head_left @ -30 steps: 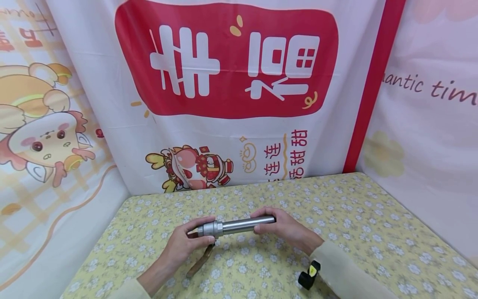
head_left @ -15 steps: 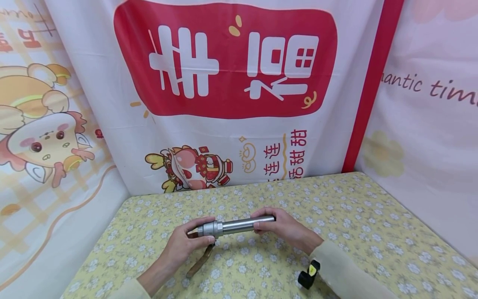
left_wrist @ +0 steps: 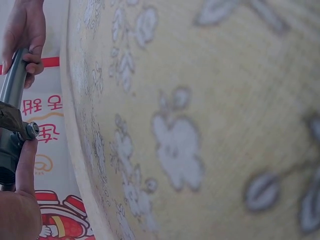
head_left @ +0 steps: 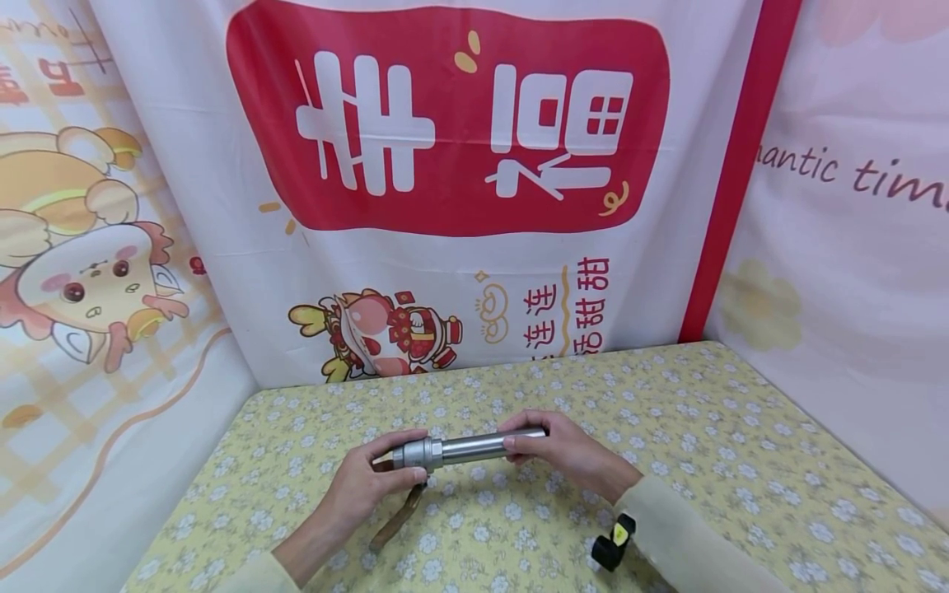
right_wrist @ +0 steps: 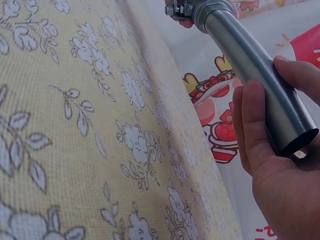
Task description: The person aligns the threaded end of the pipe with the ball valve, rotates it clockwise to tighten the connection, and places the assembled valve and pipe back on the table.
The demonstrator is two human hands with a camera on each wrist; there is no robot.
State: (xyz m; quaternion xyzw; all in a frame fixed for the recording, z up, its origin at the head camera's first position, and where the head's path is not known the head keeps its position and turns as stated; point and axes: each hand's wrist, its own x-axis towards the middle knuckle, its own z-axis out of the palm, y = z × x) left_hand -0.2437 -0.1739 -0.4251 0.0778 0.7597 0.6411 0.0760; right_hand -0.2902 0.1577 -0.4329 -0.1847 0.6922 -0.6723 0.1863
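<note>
A shiny metal pipe (head_left: 474, 447) is joined at its left end to a grey ball valve (head_left: 419, 454). From the valve a worn brownish lever handle (head_left: 398, 520) slants down toward the front. My left hand (head_left: 359, 479) grips the valve body between thumb and fingers. On the pipe's right end, my right hand (head_left: 569, 451) holds it with thumb and fingers around it. In the right wrist view the open, hollow end of the pipe (right_wrist: 250, 60) faces the palm. A bolt (left_wrist: 33, 131) shows on the valve in the left wrist view, beside a finger.
A yellow floral cloth (head_left: 652, 494) covers the table under both hands. White printed curtains (head_left: 445, 255) stand along the back and both sides. A black strap (head_left: 614, 545) with a yellow mark sits at the right sleeve.
</note>
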